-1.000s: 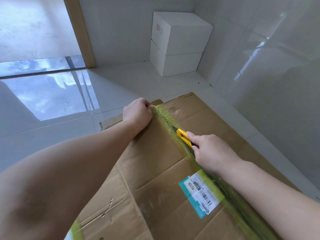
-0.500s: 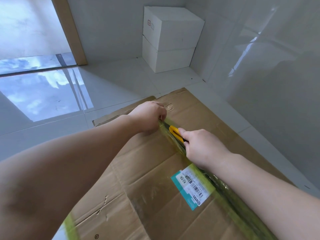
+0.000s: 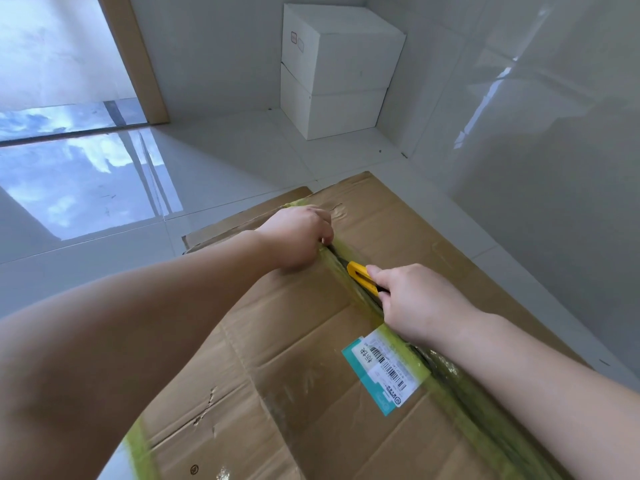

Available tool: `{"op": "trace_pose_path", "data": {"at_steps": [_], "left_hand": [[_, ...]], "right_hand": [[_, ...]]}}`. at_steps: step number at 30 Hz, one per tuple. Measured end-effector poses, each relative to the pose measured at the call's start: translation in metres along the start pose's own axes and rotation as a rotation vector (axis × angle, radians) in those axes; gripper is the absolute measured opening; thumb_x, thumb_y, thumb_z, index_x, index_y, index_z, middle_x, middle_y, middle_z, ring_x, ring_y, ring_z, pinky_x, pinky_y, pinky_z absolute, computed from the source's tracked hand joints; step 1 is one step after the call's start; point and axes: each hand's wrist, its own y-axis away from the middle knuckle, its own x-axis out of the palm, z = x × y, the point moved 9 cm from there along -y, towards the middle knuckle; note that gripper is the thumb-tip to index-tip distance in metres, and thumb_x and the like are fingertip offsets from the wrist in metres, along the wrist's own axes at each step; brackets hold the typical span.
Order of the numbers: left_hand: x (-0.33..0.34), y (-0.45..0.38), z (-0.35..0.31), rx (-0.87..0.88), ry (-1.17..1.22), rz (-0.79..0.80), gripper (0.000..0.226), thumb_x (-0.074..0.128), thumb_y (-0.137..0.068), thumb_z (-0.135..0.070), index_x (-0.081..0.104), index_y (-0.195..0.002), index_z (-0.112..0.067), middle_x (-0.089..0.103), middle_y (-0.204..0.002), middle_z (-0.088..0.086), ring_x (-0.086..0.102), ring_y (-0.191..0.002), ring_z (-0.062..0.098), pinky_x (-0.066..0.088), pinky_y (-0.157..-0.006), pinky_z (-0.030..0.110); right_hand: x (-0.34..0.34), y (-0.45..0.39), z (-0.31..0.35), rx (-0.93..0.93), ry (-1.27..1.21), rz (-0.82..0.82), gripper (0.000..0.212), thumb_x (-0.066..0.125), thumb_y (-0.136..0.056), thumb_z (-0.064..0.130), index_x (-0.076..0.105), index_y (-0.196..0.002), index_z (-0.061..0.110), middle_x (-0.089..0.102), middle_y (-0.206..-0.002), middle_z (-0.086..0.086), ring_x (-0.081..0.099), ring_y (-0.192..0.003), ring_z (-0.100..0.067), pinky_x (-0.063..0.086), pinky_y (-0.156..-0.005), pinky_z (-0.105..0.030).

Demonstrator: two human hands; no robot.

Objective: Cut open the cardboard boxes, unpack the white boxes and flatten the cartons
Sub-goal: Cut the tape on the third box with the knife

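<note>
A large brown cardboard box [image 3: 294, 358] fills the lower half of the view, its top flaps sealed with yellow-green tape [image 3: 460, 403] along the middle seam. My right hand [image 3: 415, 303] grips a yellow utility knife [image 3: 362, 276] with its blade in the seam near the far end. My left hand [image 3: 298, 237] is closed on the edge of the left flap at the seam, just beyond the knife tip. A teal and white shipping label [image 3: 384, 372] sits beside the tape. Two white boxes [image 3: 332, 67] stand stacked in the far corner.
Glossy white floor tiles [image 3: 104, 188] lie to the left and beyond the carton. A tiled wall [image 3: 536, 133] runs close along the right side. A wooden door frame [image 3: 135, 60] stands at the back left. Flat cardboard [image 3: 221, 230] pokes out from under the box's far left edge.
My left hand has slid along the flap edge to the seam and closed over it. The knife in my right hand has stayed near the far end of the seam.
</note>
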Motion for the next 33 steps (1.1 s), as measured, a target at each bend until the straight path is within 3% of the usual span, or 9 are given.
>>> {"op": "trace_pose_path", "data": {"at_steps": [6,10,15,20,25,33], "left_hand": [[0.003,0.005,-0.012,0.067,0.036,-0.049,0.037,0.052,-0.07,-0.001,0.069,-0.099,-0.018,0.059,-0.108,-0.006,0.05,-0.108,0.017,0.049,-0.082,0.036],[0.008,0.008,-0.013,0.065,0.06,-0.041,0.041,0.051,-0.072,-0.001,0.069,-0.104,-0.019,0.059,-0.112,-0.006,0.05,-0.11,0.017,0.048,-0.087,0.036],[0.005,0.011,-0.022,0.081,0.03,-0.076,0.042,0.051,-0.072,-0.003,0.069,-0.107,-0.018,0.06,-0.111,-0.005,0.05,-0.11,0.018,0.049,-0.085,0.037],[0.017,0.018,-0.058,0.223,0.063,-0.065,0.041,0.051,-0.067,0.0,0.071,-0.1,-0.013,0.063,-0.105,0.0,0.053,-0.105,0.021,0.051,-0.08,0.039],[0.017,0.019,-0.058,0.215,0.116,-0.113,0.044,0.041,-0.065,-0.004,0.072,-0.096,-0.012,0.064,-0.101,0.001,0.054,-0.103,0.022,0.051,-0.081,0.037],[0.018,0.019,-0.058,0.163,0.086,-0.071,0.04,0.05,-0.072,0.0,0.071,-0.102,-0.016,0.061,-0.108,-0.002,0.05,-0.11,0.017,0.049,-0.085,0.034]], "right_hand": [[0.003,0.01,-0.002,-0.009,-0.026,-0.045,0.056,0.042,-0.094,0.012,0.033,-0.146,0.029,0.065,-0.102,-0.003,0.06,-0.087,-0.023,0.048,-0.066,-0.032],[0.006,0.024,-0.012,-0.01,-0.026,-0.056,0.054,0.037,-0.098,0.017,0.027,-0.149,0.029,0.061,-0.1,0.001,0.056,-0.092,-0.02,0.044,-0.067,-0.029],[0.013,0.048,-0.02,-0.021,-0.04,-0.035,0.052,0.034,-0.1,0.022,0.023,-0.15,0.027,0.06,-0.112,0.002,0.054,-0.102,-0.02,0.047,-0.084,-0.035],[0.019,0.051,-0.02,-0.008,-0.072,-0.059,0.053,0.037,-0.099,0.019,0.025,-0.15,0.025,0.058,-0.111,-0.001,0.053,-0.103,-0.021,0.045,-0.081,-0.033],[0.02,0.048,-0.021,-0.006,0.003,-0.053,0.059,0.039,-0.096,0.014,0.022,-0.151,0.025,0.058,-0.115,0.0,0.053,-0.107,-0.021,0.046,-0.081,-0.033],[0.021,0.048,-0.021,-0.029,0.086,-0.055,0.064,0.044,-0.094,0.017,0.017,-0.152,0.025,0.056,-0.119,-0.001,0.053,-0.108,-0.021,0.044,-0.078,-0.032]]}}
